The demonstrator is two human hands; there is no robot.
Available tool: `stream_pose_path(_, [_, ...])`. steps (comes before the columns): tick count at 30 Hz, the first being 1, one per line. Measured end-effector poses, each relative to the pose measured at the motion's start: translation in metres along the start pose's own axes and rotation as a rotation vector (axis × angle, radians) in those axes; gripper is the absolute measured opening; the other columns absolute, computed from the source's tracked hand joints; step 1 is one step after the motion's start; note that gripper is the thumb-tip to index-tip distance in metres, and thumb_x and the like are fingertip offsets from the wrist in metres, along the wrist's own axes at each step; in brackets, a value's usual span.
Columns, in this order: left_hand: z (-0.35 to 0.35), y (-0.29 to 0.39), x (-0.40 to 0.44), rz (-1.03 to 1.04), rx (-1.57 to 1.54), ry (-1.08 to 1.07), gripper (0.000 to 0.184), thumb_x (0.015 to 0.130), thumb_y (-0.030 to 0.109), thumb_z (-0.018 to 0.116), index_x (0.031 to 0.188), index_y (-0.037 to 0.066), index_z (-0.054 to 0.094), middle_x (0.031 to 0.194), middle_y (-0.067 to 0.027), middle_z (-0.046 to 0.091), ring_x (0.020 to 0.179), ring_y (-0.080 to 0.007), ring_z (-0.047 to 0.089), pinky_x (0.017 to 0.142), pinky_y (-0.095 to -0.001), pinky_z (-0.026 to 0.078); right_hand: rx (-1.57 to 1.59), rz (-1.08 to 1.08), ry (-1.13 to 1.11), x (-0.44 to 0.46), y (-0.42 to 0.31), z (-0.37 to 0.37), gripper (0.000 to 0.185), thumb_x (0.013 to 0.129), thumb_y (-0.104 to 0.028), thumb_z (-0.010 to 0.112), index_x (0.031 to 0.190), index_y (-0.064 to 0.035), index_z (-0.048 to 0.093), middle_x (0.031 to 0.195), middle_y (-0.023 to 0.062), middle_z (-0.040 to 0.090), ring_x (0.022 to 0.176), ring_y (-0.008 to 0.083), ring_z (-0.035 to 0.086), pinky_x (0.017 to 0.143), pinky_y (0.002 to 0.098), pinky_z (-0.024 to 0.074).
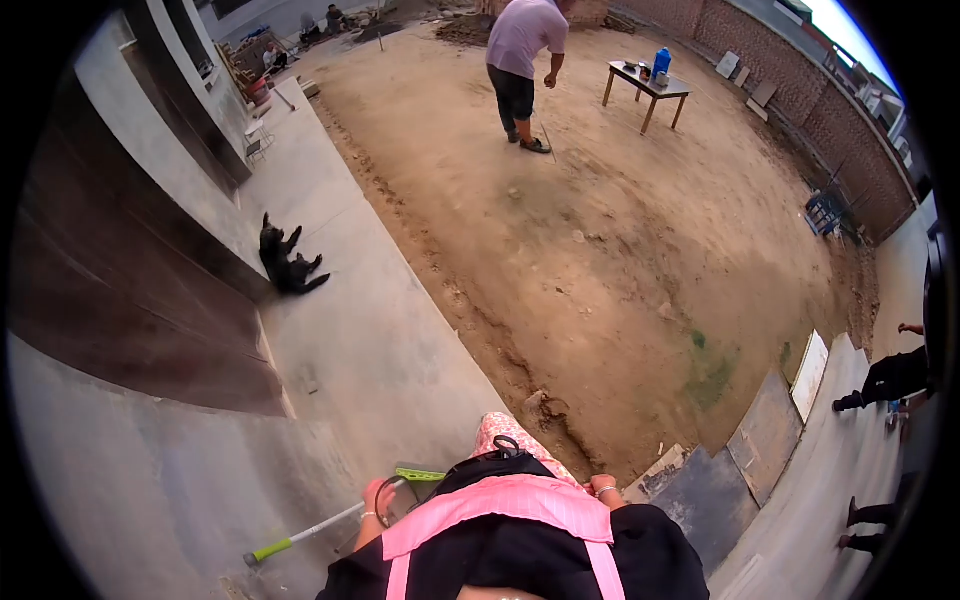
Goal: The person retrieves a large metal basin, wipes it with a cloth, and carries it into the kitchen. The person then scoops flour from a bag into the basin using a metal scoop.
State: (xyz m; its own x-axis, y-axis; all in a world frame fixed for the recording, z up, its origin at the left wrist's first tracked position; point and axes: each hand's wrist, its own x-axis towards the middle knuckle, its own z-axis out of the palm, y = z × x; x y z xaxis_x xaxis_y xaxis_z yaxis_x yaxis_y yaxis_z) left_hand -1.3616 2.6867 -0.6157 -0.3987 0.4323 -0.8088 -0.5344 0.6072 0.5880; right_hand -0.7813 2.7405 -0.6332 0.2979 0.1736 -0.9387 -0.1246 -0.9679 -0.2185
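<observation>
My left hand (378, 497), with a band at the wrist, is closed around a white pole (328, 524) low in the view. The pole has a lime-green grip (270, 551) at its lower left end. A flat green piece (419, 474) shows just beyond the hand; whether it joins the pole I cannot tell. A dark cable loop (392, 484) hangs beside these fingers. My right hand (603, 483), also with a wristband, is beside my patterned pink clothing (497, 428); its fingers are too small and hidden to read.
A black dog (287, 262) lies on the concrete walkway (370, 320) by the wall. A person (520, 60) stands on the dirt yard near a small table (648, 85) with a blue jug (661, 62). Boards (765, 435) edge the right side, where other people stand.
</observation>
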Motion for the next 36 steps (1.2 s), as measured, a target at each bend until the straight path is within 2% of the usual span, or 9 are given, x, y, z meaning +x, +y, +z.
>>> stream_pose_path(5, [0.059,0.111,0.025,0.100,0.179,0.045,0.026,0.088,0.024,0.043,0.107,0.010,0.052,0.106,-0.0106,0.058,0.093,-0.0278,0.056,0.073,-0.0385,0.048,0.146,-0.023,0.046,0.021,-0.099,0.103,0.024,0.085,-0.004,0.036,0.073,0.0028,0.056,0.064,0.0170,0.061,0.047,0.0267,0.059,0.039,0.0383,0.0475])
stream_pose_path(8, [0.077,0.169,0.054,0.116,0.229,0.035,0.025,0.088,0.023,0.044,0.107,0.010,0.052,0.107,-0.0103,0.058,0.093,-0.0271,0.056,0.073,-0.0386,0.048,0.111,0.028,-0.032,0.045,-0.202,0.171,0.022,0.086,-0.006,0.036,0.078,0.0011,0.056,0.063,0.0159,0.060,0.046,0.0244,0.058,0.037,0.0349,0.0470])
stream_pose_path(12, [0.090,0.240,0.095,0.092,0.244,0.037,0.025,0.087,0.022,0.045,0.107,0.010,0.052,0.107,-0.0099,0.058,0.093,-0.0262,0.056,0.073,-0.0386,0.048,0.177,-0.231,-0.063,-0.001,-0.350,0.274,0.019,0.085,-0.006,0.039,0.096,-0.0020,0.054,0.067,0.0133,0.061,0.046,0.0194,0.057,0.037,0.0302,0.0461])
stream_pose_path(14, [0.098,0.271,0.119,0.077,0.225,0.041,0.025,0.087,0.022,0.046,0.107,0.010,0.052,0.107,-0.0097,0.058,0.093,-0.0258,0.056,0.073,-0.0387,0.048,0.073,-0.332,-0.160,-0.007,-0.417,0.324,0.021,0.083,-0.004,0.043,0.102,-0.0038,0.052,0.069,0.0112,0.061,0.048,0.0177,0.058,0.040,0.0291,0.0472])
stream_pose_path(19, [0.119,0.353,0.198,0.048,0.221,0.031,0.024,0.086,0.020,0.048,0.108,0.010,0.052,0.107,-0.0092,0.058,0.093,-0.0247,0.056,0.072,-0.0388,0.047,0.000,-0.519,-0.285,-0.046,-0.548,0.424,0.022,0.081,-0.002,0.044,0.101,-0.0040,0.053,0.069,0.0091,0.061,0.053,0.0160,0.059,0.044,0.0280,0.0491])
stream_pose_path(25, [0.116,0.458,0.309,0.035,0.235,0.013,0.024,0.085,0.019,0.050,0.108,0.010,0.052,0.108,-0.0086,0.058,0.093,-0.0234,0.056,0.072,-0.0389,0.047,0.003,-0.372,-0.099,-0.020,-0.584,0.497,0.019,0.084,-0.003,0.042,0.100,-0.0030,0.053,0.067,0.0115,0.061,0.047,0.0176,0.057,0.039,0.0296,0.0465])
stream_pose_path(29, [0.094,0.549,0.378,0.014,0.206,0.012,0.024,0.085,0.018,0.051,0.108,0.011,0.052,0.108,-0.0082,0.058,0.093,-0.0225,0.056,0.072,-0.0390,0.047,-0.065,0.037,0.068,-0.019,-0.587,0.523,0.020,0.085,-0.004,0.039,0.078,0.0028,0.057,0.062,0.0168,0.060,0.044,0.0249,0.057,0.036,0.0351,0.0460])
stream_pose_path(32, [0.078,0.618,0.424,-0.037,0.162,0.012,0.025,0.084,0.017,0.052,0.108,0.011,0.052,0.108,-0.0078,0.058,0.093,-0.0218,0.056,0.072,-0.0390,0.047,0.030,0.106,0.062,-0.028,-0.611,0.554,0.021,0.085,-0.003,0.038,0.076,0.0029,0.056,0.062,0.0169,0.060,0.045,0.0261,0.058,0.037,0.0357,0.0476])
stream_pose_path(36, [0.081,0.703,0.481,-0.073,0.077,0.051,0.025,0.084,0.016,0.053,0.108,0.011,0.052,0.108,-0.0074,0.058,0.093,-0.0209,0.056,0.072,-0.0391,0.046,0.155,-0.205,0.034,-0.051,-0.681,0.617,0.017,0.084,-0.004,0.041,0.092,-0.0007,0.055,0.065,0.0142,0.061,0.046,0.0220,0.058,0.039,0.0335,0.0488])
